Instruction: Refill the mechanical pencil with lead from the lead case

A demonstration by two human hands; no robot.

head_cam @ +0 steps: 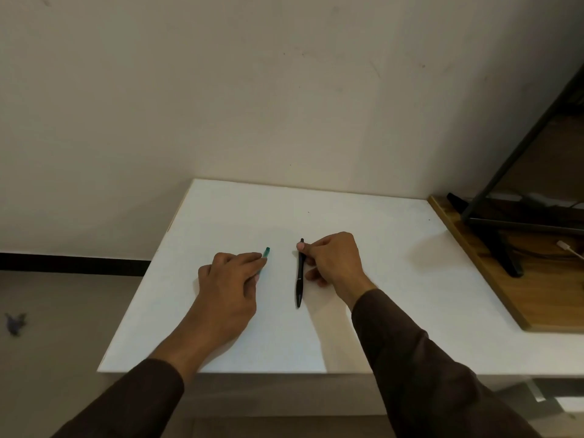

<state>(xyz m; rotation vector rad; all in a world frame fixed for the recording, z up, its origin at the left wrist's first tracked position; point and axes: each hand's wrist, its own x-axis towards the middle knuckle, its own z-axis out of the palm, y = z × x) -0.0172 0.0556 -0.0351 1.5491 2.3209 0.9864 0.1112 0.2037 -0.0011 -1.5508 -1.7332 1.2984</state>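
1. As seen from the head view, white tabletop [363, 248]: flat, rectangular, its far edge against a pale wall; both forearms reach over its near edge in dark brown sleeves.
2. Mechanical pencil [299, 279]: black, slim, lying on the tabletop near its middle, its length running away from the person and its narrower end toward the near edge.
3. Right hand [331, 260]: resting on the tabletop just right of the pencil, thumb and forefinger pinched on the barrel near its far end; the other fingers are curled under, one touching the surface beside the barrel.
4. Lead case [264, 255]: teal-green, small, mostly covered; only its far end shows past the fingertips, tilted to the right. It lies left of the pencil and apart from it.
5. Left hand [234, 273]: palm down, fingers closed over the lead case; whether the case is lifted or lies on the tabletop cannot be told.
6. Wooden board [537, 298]: brown, adjoining the right side of the tabletop, carrying a black metal stand [505, 248].
7. White cable end [567, 248]: on the wooden board, far right.
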